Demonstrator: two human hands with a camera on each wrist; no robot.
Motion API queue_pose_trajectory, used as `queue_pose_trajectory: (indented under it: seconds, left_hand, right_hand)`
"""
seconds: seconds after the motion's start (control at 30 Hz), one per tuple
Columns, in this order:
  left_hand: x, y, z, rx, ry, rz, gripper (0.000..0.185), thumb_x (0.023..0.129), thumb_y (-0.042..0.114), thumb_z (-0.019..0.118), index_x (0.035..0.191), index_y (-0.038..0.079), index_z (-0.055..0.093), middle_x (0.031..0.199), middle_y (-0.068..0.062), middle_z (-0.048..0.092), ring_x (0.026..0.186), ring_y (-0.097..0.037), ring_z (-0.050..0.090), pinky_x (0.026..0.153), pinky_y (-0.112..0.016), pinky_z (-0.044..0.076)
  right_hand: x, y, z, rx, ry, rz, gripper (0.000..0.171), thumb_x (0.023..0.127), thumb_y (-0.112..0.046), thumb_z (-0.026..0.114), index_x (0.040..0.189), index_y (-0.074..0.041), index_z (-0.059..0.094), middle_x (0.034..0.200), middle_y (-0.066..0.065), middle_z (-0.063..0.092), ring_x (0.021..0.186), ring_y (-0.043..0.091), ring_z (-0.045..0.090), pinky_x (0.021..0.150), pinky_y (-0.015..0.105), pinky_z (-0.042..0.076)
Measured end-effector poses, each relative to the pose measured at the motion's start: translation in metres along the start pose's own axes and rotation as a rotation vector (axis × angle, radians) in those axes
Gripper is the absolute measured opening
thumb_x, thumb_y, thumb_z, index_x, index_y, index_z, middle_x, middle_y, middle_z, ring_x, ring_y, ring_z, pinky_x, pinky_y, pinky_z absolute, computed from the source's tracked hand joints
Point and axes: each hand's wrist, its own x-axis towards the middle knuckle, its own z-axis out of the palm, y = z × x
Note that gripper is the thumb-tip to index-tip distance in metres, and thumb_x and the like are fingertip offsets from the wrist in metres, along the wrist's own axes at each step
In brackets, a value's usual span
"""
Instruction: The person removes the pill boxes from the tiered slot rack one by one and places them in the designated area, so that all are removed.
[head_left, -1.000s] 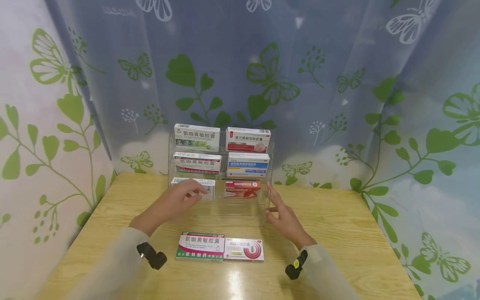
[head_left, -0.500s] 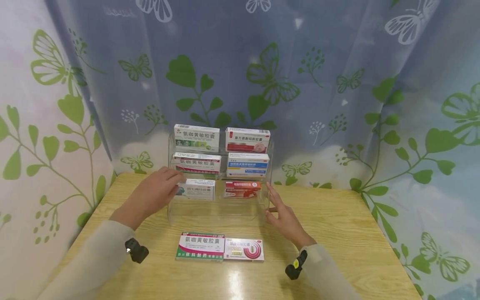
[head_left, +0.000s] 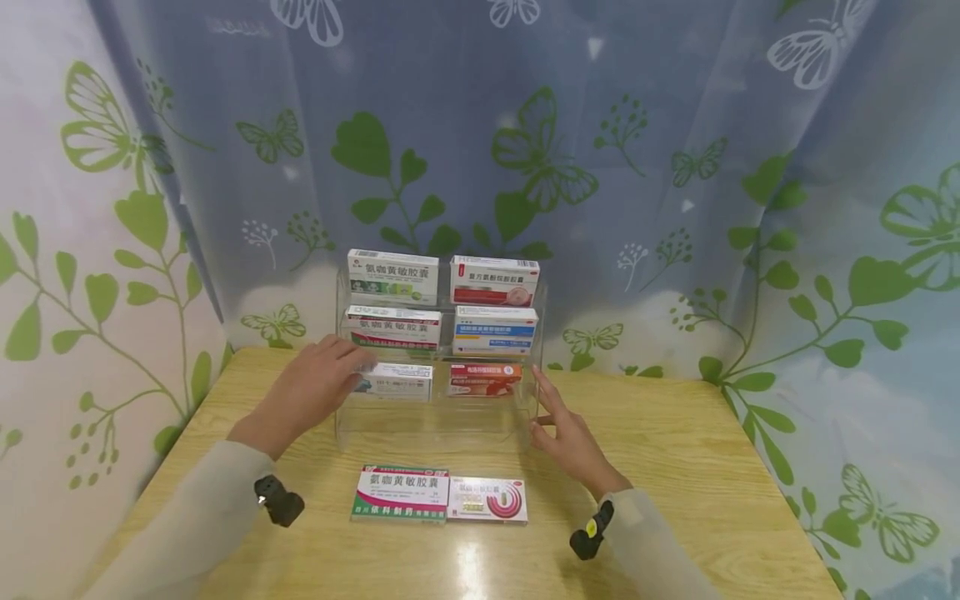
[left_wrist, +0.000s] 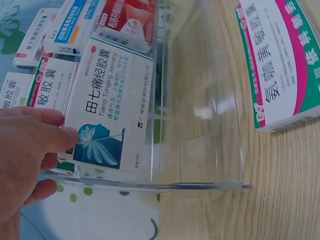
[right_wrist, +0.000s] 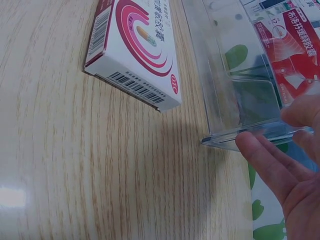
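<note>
In the lowest left pocket of a clear acrylic display rack (head_left: 442,435) stands a white medicine box (left_wrist: 112,100) with a teal flower-and-profile picture. My left hand (head_left: 306,385) pinches its left end, thumb on the front face; some fingers are hidden behind. At the rack's right side, my right hand (head_left: 573,450) rests straight fingertips against the clear side wall (right_wrist: 227,142). Beside the white box, in the lowest right pocket, sits a red medicine box (head_left: 486,380).
Above are a green-white box (head_left: 393,277), a red-white box (head_left: 495,281), a pink-green box (head_left: 393,329) and a blue-white box (head_left: 495,331). On the wooden table (head_left: 675,467) before the rack lie a green-and-pink box (head_left: 401,493) and a white box with pink rings (head_left: 489,500).
My left hand has gone from in front of the white box to its left end. The box's face now shows, and it has shifted slightly. My right hand stays put.
</note>
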Motion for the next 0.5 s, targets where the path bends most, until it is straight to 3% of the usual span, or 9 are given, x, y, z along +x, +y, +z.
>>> queue_pose_trajectory:
  seconds: [0.27,0.4,0.5]
  left_hand:
    - [0.002,-0.005,-0.007,-0.177,0.068,0.023,0.03,0.097,-0.005,0.076,0.126,0.004,0.074,0.124,-0.014,0.071,0.116,-0.034,0.07,0.098,-0.051,0.063]
    - [0.001,-0.005,-0.019,-0.219,0.155,0.044,0.034,0.096,-0.009,0.076,0.127,0.004,0.073,0.121,-0.013,0.069,0.105,-0.03,0.071,0.085,-0.047,0.064]
    - [0.0,-0.004,-0.032,-0.269,0.184,0.02,0.035,0.097,-0.008,0.075,0.129,0.005,0.073,0.118,-0.012,0.068,0.096,-0.026,0.071,0.077,-0.044,0.065]
  right_hand:
    - [-0.001,0.0,0.0,-0.017,-0.002,0.022,0.098,0.108,-0.004,0.064,0.174,-0.047,0.006,0.174,0.018,0.04,0.12,0.04,0.076,0.084,0.036,0.069]
    - [-0.001,0.0,-0.001,-0.013,-0.007,0.019,0.098,0.108,-0.004,0.064,0.174,-0.047,0.006,0.174,0.019,0.039,0.12,0.039,0.076,0.084,0.035,0.069]
    - [-0.001,0.0,-0.002,-0.012,-0.008,0.011,0.098,0.108,-0.004,0.064,0.174,-0.046,0.006,0.173,0.021,0.04,0.12,0.04,0.076,0.082,0.034,0.069]
